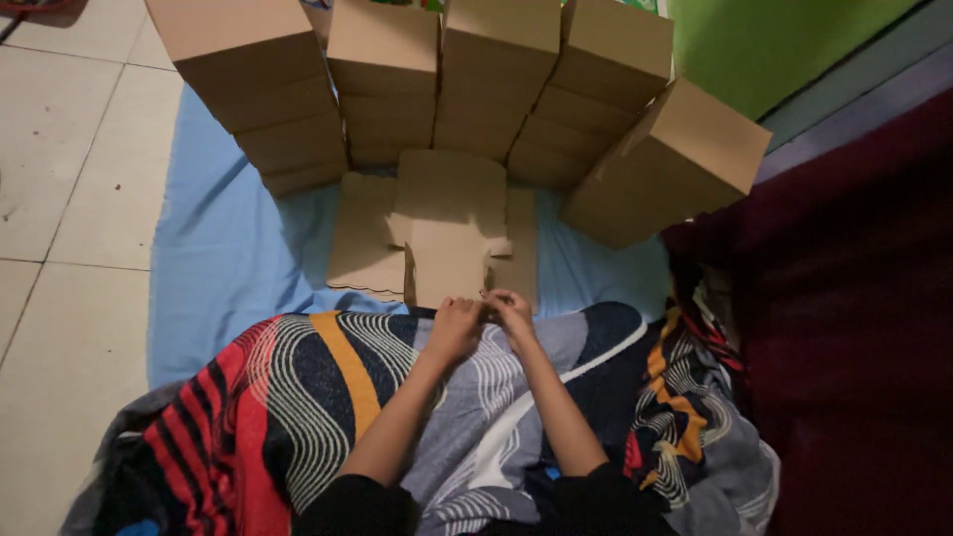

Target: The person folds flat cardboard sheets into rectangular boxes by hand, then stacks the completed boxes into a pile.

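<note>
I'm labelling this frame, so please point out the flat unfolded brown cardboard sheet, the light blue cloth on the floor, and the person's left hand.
Flat unfolded brown cardboard sheet (449,213): head view, middle panel.
Light blue cloth (233,258): head view, bare left part.
Left hand (457,328): head view, back of hand.

We see plain brown cardboard everywhere: the flat box blank (442,233) on the floor and the stacked boxes (496,79) behind it share the same dull tan, with no print on them. They sit on a pale blue sheet (228,248). The floor tiles (60,199) are off-white with thin grey joints. The blanket (328,387) over the lap mixes red and black stripes, an orange band, navy patches with white wavy lines, and grey. The wall (764,40) is bright green, the cloth (854,298) at the right dark maroon, the sleeves (357,506) black.
</note>
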